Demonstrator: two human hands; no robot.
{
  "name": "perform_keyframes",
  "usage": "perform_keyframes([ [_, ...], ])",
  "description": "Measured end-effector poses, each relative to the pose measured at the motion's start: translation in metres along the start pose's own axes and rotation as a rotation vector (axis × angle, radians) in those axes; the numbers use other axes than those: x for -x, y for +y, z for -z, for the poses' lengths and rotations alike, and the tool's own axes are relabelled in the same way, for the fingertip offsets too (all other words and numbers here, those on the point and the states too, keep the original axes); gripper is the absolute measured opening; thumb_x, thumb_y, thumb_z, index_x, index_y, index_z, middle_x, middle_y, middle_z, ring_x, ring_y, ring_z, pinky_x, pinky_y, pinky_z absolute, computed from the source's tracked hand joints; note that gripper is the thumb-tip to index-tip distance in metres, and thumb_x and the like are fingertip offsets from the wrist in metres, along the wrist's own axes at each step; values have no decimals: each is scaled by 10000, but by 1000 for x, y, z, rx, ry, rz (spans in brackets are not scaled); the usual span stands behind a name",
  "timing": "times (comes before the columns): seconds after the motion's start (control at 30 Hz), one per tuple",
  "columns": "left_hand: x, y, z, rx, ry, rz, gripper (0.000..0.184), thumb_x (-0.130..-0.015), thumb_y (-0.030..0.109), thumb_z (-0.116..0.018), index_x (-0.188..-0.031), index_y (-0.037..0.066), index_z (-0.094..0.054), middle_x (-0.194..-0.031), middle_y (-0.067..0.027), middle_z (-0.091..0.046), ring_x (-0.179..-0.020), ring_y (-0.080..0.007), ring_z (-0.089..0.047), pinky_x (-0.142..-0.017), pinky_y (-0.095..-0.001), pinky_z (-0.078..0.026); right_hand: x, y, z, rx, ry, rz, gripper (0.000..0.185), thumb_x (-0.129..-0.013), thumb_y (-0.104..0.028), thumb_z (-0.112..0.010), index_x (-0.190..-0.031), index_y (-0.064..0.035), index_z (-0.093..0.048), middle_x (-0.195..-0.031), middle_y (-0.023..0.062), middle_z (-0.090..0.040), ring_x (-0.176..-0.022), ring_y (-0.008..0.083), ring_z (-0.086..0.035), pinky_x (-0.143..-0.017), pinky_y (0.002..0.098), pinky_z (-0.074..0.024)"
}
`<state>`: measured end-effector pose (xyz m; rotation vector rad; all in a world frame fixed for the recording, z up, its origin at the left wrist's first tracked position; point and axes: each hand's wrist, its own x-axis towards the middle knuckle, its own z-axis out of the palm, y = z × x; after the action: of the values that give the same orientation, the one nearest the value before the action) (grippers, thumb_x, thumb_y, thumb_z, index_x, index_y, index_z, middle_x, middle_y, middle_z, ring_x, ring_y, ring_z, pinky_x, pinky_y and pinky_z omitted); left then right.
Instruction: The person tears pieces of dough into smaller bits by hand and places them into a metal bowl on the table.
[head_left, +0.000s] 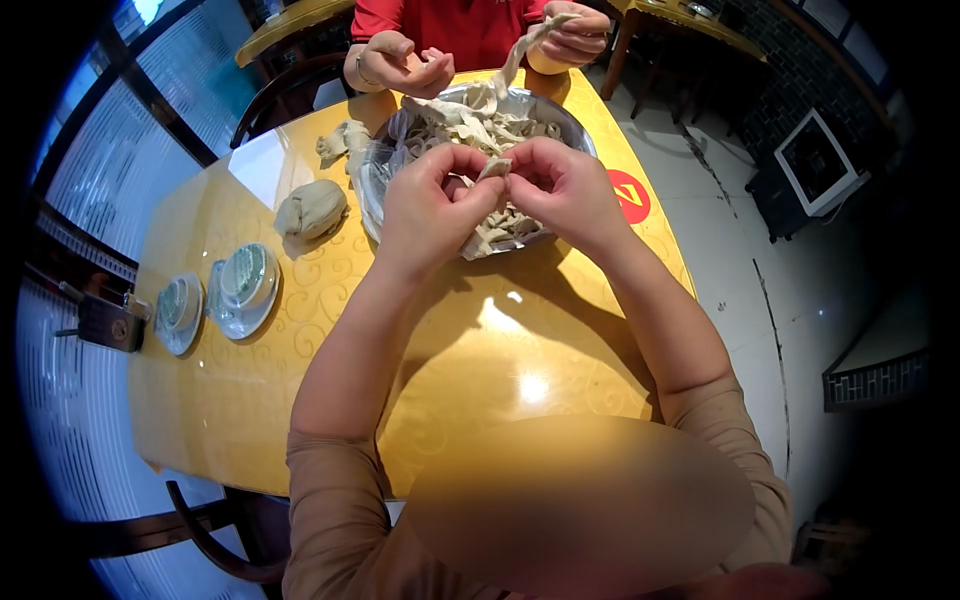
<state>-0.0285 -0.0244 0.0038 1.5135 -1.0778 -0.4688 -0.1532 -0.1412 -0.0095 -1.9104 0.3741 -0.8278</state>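
My left hand (425, 200) and my right hand (565, 190) meet over a metal basin (370, 195), fingers pinched on a small strip of pale dough (494, 169) between them. Thin plastic seems to line the basin. Inside it lie many torn dough pieces (515, 130), flat and curled. Left of the basin a large lump of dough (311, 211) rests on the table, with a smaller dough piece (343, 140) behind it. My hands cover part of the basin's near side.
Across the yellow-covered table (450, 340), a person in a red shirt (455, 30) holds a long dough strip (520, 50) in one hand; the other hand is open. Two plastic-wrapped tableware sets (246, 285) stand at the left. A red sign (628, 196) marks the right edge.
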Motion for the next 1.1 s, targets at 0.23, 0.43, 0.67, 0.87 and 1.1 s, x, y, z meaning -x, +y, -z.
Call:
perform_keyframes([
  [0.23, -4, -8, -3, -8, 26, -111, 137, -795, 107, -668, -872, 3, -621, -651, 26, -581, -513, -5, -458, -445, -174, -346, 2, -5, 0, 129, 9, 49, 146, -804, -84, -642, -918, 6, -628, -764, 9, -632, -686, 40, -576, -619, 206, -481],
  [0.43, 1, -6, -7, -27, 3, -76, 114, -769, 100, -660, -821, 7, -619, -599, 28, -540, -536, -16, -446, -489, -198, -380, 3, -1, -3, 182, 3, 91, 121, -775, -89, -634, -866, -14, -609, -699, 0, -595, -622, 37, -538, -572, 207, -455],
  [0.67, 3, -4, -10, -50, 51, -217, 115, -760, 95, -660, -806, 1, -612, -621, 13, -537, -556, -25, -465, -499, -206, -393, 3, -8, -4, 113, 57, 51, 93, -776, -71, -620, -853, -24, -599, -678, -22, -565, -602, 17, -503, -540, 188, -418],
  [0.87, 10, 3, -8, 211, 105, -189, 112, -826, 44, -623, -925, 7, -587, -720, 18, -566, -585, -21, -488, -512, -171, -395, -13, 17, 9, -59, 190, -34, 58, -822, -44, -582, -869, -13, -597, -725, -37, -576, -650, 9, -503, -596, 175, -416],
  [1.1, -3, 1, 6, 509, 126, -104, 176, -843, 55, -662, -996, -10, -604, -783, -9, -607, -585, -35, -494, -504, -164, -385, -14, 22, 17, 384, -20, 1, 330, -817, -100, -657, -1140, -51, -615, -816, 46, -671, -723, 110, -618, -687, 254, -492],
])
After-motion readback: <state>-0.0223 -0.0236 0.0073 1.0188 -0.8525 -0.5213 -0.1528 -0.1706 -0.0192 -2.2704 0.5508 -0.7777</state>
